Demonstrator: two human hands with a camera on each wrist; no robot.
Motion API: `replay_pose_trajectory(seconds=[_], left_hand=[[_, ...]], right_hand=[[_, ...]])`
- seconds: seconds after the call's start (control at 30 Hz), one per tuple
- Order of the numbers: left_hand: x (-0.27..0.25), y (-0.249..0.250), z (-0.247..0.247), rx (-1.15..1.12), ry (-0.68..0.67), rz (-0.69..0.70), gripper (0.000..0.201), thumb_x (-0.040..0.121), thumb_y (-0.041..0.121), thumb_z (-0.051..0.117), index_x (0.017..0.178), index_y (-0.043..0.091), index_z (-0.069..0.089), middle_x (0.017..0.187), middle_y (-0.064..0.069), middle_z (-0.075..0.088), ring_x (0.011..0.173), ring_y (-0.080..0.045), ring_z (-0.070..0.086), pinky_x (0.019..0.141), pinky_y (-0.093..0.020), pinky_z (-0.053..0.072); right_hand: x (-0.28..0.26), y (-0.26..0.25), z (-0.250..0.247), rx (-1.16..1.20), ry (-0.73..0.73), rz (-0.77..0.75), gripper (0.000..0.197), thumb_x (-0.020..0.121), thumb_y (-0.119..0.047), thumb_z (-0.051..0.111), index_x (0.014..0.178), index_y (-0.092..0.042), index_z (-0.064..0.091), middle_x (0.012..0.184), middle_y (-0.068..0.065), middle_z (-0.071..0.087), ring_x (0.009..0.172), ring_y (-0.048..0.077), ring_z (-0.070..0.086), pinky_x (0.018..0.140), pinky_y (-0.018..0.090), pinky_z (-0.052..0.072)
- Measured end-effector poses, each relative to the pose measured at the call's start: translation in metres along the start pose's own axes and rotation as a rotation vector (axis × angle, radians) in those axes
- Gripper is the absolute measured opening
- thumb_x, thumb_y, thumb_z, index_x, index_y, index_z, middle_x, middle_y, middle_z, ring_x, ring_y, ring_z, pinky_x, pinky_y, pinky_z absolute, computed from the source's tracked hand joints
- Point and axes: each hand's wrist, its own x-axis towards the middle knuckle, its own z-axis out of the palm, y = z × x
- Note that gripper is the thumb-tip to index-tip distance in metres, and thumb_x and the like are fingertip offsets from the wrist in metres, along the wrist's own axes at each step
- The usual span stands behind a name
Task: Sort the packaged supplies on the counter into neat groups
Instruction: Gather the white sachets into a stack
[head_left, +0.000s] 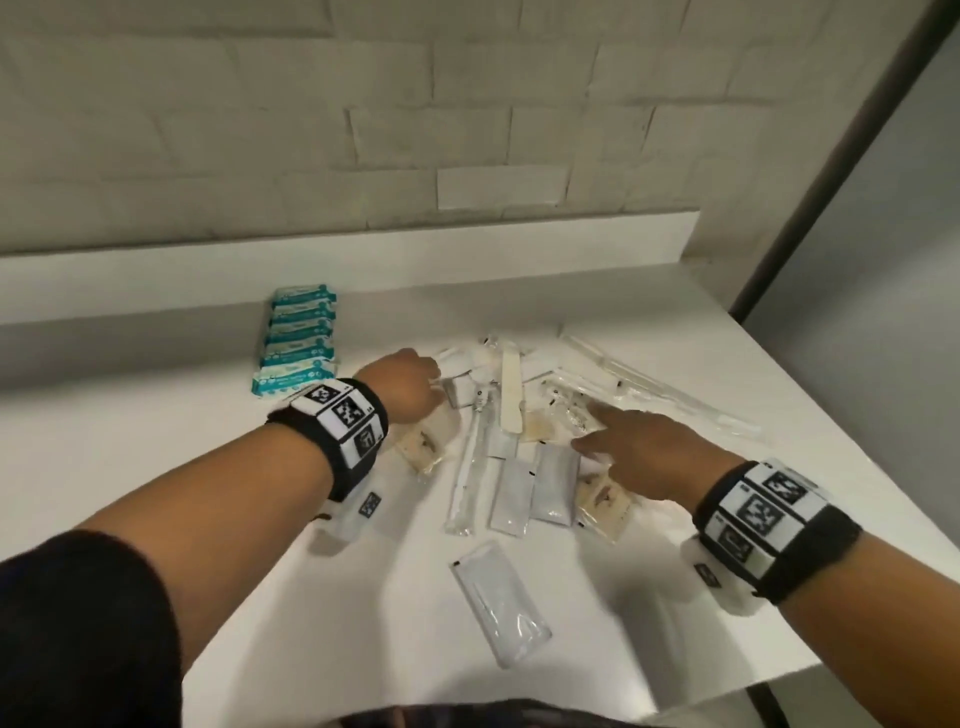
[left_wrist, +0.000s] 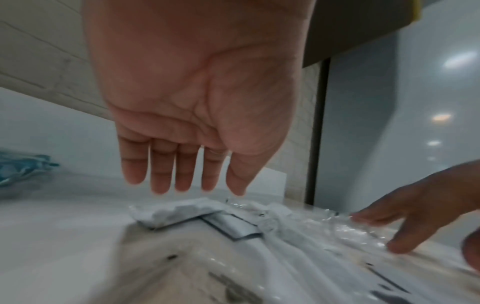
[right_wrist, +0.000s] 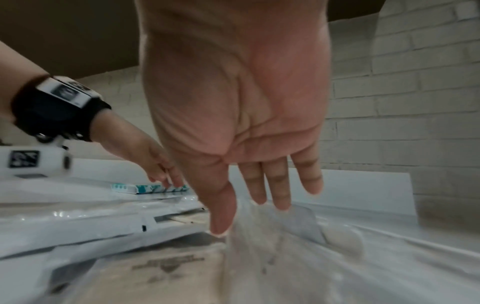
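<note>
A loose pile of packets (head_left: 519, 415) lies mid-counter: grey-white sachets (head_left: 556, 483), beige-filled clear packets (head_left: 423, 447) and long clear sleeves (head_left: 649, 384). Several teal packets (head_left: 296, 338) lie in a neat stack at the back left. One white sachet (head_left: 498, 603) lies alone near the front. My left hand (left_wrist: 197, 185) hovers just above a crumpled white packet (left_wrist: 176, 211) at the pile's left side, fingers straight, holding nothing. My right hand (right_wrist: 252, 216) reaches over the pile's right side with straight fingers, its tips touching a clear packet (right_wrist: 259, 242).
The white counter (head_left: 182, 467) ends in a low white backsplash (head_left: 363, 260) under a brick wall. Its right edge (head_left: 883, 441) runs diagonally beside a dark post. A long beige stick (head_left: 511, 389) lies on top of the pile.
</note>
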Motion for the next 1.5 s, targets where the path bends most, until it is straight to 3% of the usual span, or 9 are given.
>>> replay_pose_trajectory(seconds=[0.17,0.33,0.57,0.7,0.8,0.93,1.27,1.4,1.5], left_hand=[[0.032,-0.002,0.009,-0.016,-0.044,-0.069,0.044,0.096,0.037,0.04,0.136,0.018,0.045,0.146,-0.011,0.043,0.132,-0.03,0.041,0.107,-0.038,0.035],[0.019,-0.01,0.026,-0.042,0.096,-0.163,0.031,0.091,0.037,0.053,0.107,0.012,0.061,0.116,-0.016,0.056,0.103,-0.033,0.055,0.088,-0.039,0.047],[-0.019,-0.02,0.038,-0.333,0.121,-0.334,0.071,0.077,0.028,0.077,0.134,0.015,0.037,0.117,-0.013,0.06,0.102,-0.031,0.06,0.084,-0.033,0.045],[-0.052,-0.004,0.025,-0.425,0.312,-0.224,0.03,0.079,0.032,0.075,0.102,0.021,0.06,0.091,-0.002,0.063,0.083,-0.021,0.059,0.065,-0.027,0.04],[-0.09,0.029,0.012,-0.447,0.003,-0.061,0.018,0.076,0.036,0.077,0.078,0.028,0.061,0.079,0.009,0.061,0.072,-0.011,0.056,0.059,-0.023,0.04],[-0.122,0.073,0.034,-0.117,-0.334,0.211,0.037,0.075,0.028,0.075,0.11,0.025,0.063,0.106,0.007,0.053,0.095,-0.012,0.051,0.073,-0.021,0.039],[-0.128,0.1,0.064,0.141,-0.205,0.109,0.065,0.066,0.047,0.074,0.125,0.03,0.05,0.12,0.005,0.04,0.107,-0.019,0.047,0.086,-0.035,0.045],[-0.125,0.105,0.063,0.296,-0.225,0.055,0.039,0.067,0.055,0.068,0.09,0.027,0.056,0.098,0.005,0.054,0.094,-0.019,0.049,0.076,-0.031,0.04],[-0.127,0.113,0.063,0.097,-0.219,-0.015,0.034,0.073,0.042,0.068,0.071,0.024,0.04,0.076,0.005,0.051,0.073,-0.016,0.046,0.063,-0.032,0.035]], right_hand=[[0.021,-0.022,0.0,-0.12,0.179,-0.32,0.041,0.092,-0.012,0.047,0.129,-0.024,0.056,0.138,0.004,0.048,0.118,0.026,0.049,0.09,0.036,0.046],[0.039,-0.027,-0.005,-0.206,0.068,-0.358,0.042,0.088,-0.027,0.06,0.129,-0.028,0.054,0.133,-0.001,0.046,0.114,0.023,0.046,0.079,0.031,0.037],[0.049,-0.031,-0.015,-0.308,0.045,-0.421,0.058,0.065,-0.031,0.082,0.115,-0.029,0.052,0.117,-0.002,0.046,0.1,0.022,0.041,0.077,0.032,0.034],[0.045,-0.036,-0.019,-0.352,-0.019,-0.431,0.045,0.069,-0.015,0.077,0.106,-0.028,0.053,0.115,0.002,0.048,0.096,0.022,0.035,0.082,0.037,0.042],[0.035,-0.033,-0.019,-0.479,-0.012,-0.472,0.029,0.081,-0.028,0.07,0.107,-0.022,0.059,0.12,0.004,0.05,0.109,0.023,0.04,0.087,0.033,0.033],[0.026,-0.026,-0.019,-0.254,-0.004,-0.437,0.043,0.082,-0.01,0.068,0.12,-0.021,0.051,0.123,0.004,0.052,0.108,0.023,0.044,0.069,0.025,0.026],[0.03,-0.012,-0.004,-0.36,0.081,-0.406,0.033,0.079,-0.044,0.07,0.097,-0.018,0.063,0.104,0.001,0.06,0.103,0.024,0.05,0.086,0.038,0.035],[0.021,0.005,-0.006,-0.029,0.162,-0.43,0.012,0.084,-0.015,0.059,0.085,-0.022,0.05,0.087,-0.004,0.055,0.091,0.022,0.056,0.078,0.03,0.039],[0.008,0.043,-0.027,0.541,0.249,-0.346,0.039,0.088,-0.014,0.06,0.122,-0.024,0.046,0.084,-0.01,0.049,0.077,0.01,0.054,0.059,0.021,0.036]])
